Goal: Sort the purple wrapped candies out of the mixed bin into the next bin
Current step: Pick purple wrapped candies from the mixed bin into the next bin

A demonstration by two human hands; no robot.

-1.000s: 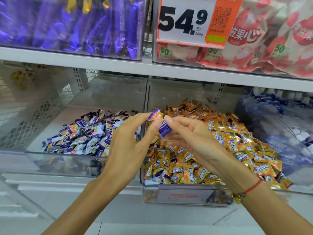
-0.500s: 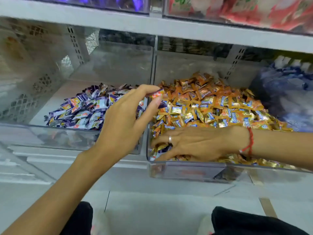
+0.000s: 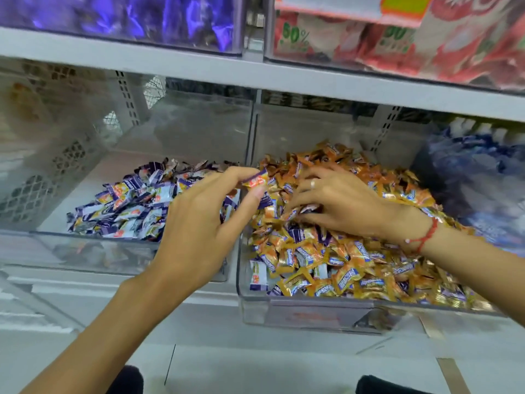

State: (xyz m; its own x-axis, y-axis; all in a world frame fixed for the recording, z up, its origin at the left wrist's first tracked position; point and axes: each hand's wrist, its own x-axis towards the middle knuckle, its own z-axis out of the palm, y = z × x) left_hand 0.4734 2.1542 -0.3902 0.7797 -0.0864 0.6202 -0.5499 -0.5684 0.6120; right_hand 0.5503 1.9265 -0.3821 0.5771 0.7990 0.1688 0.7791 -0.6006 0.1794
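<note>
A person's left hand [image 3: 199, 223] pinches a purple wrapped candy [image 3: 255, 180] between thumb and forefinger, holding it in the air just above the clear divider where two clear plastic bins meet. The other fingers of that hand are loosely curled and hold nothing that can be seen.

The right hand [image 3: 335, 203] lies palm down on the heap in the mixed bin [image 3: 312, 314], its fingers bent and dug into the wrappers near the bin's left wall. A ring [image 3: 312, 184] shows on one finger and a red string bracelet [image 3: 426, 237] circles the wrist. Whether those fingers have closed on a particular candy cannot be told, as the tips are buried among the sweets.

The mixed bin is piled high with orange wrapped candies [image 3: 369, 268], with several purple ones scattered through them, most visibly near the front left corner and under the right hand. The next bin [image 3: 85, 251], just to the left and touching it, holds a lower pile of purple wrapped candies [image 3: 127, 203] gathered toward its front and right side, leaving bare floor at the back.

Both bins sit on a grey metal shelf [image 3: 199, 305]. On the shelf above, one clear bin holds shiny blue-purple sweets [image 3: 142, 21] and another holds red and white packets [image 3: 426, 46]. To the far right of the mixed bin, blue and white wrapped goods [image 3: 483, 172] are blurred.
</note>
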